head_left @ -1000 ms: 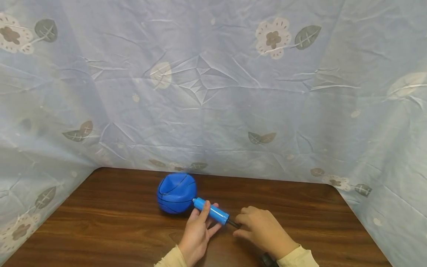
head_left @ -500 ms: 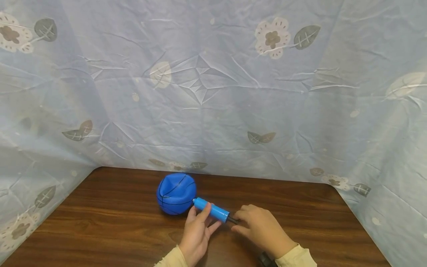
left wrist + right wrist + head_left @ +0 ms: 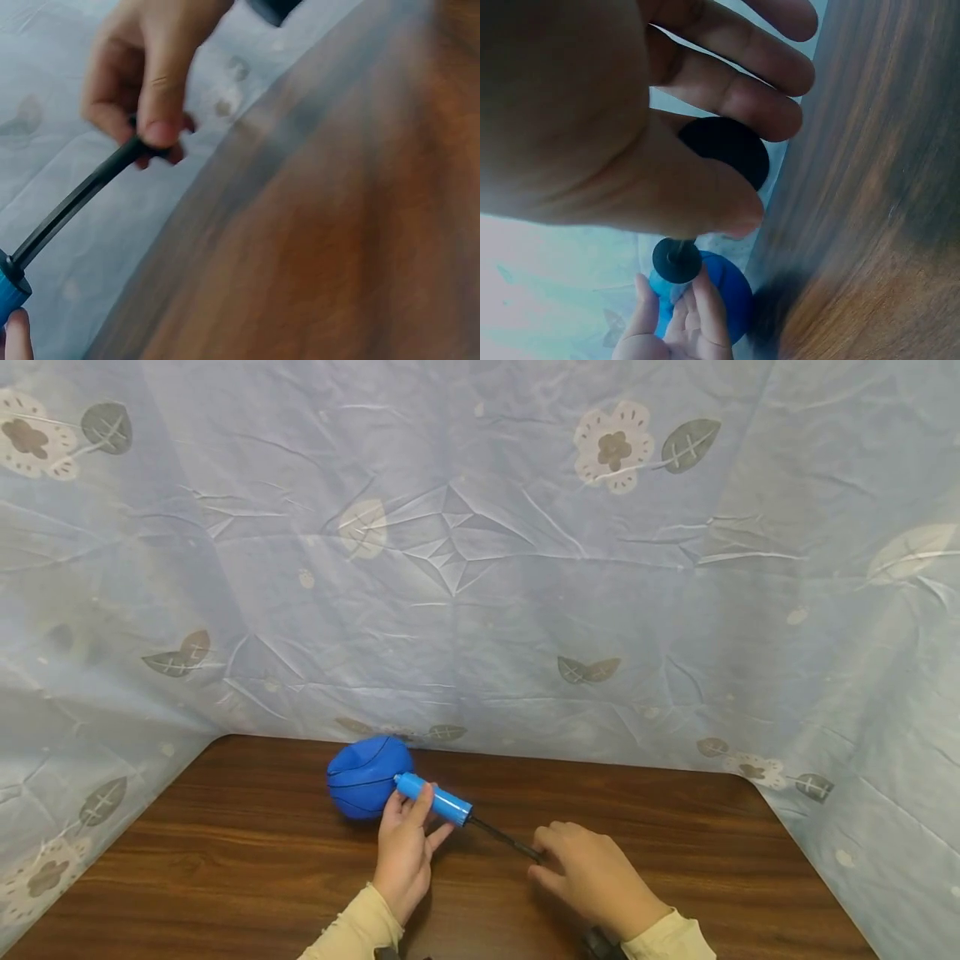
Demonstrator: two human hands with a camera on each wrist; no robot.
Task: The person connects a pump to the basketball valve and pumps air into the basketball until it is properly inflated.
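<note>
**Blue basketball (image 3: pixel 367 793) and pump barrel (image 3: pixel 447 805) shifted left and away since 0.5 s ago; more black rod (image 3: pixel 498 836) exposed**

Right hand (image 3: pixel 592 872) near its earlier spot; left hand (image 3: pixel 405 852) has travelled with barrel and ball. The gap between the 2 hands is wider.

Left hand: grasping the barrel, thumb laid along the top, fingers beneath. Likely held this way to steady the pump and keep its tip lined up with the ball.

Right hand: pinching the round black handle (image 3: pixel 731 146) at the rod's end between thumb and fingers; other fingers loose. A light hold, apparently enough for drawing the rod.

Basketball sits toward the back of the wooden table (image 3: pixel 225 860), left of both hands, dented on its upper side. Pump tip meets its near right side; depth of insertion cannot be told. Dent suggests low air.

Behind: pale floral cloth (image 3: pixel 480 635), wrinkled.
</note>
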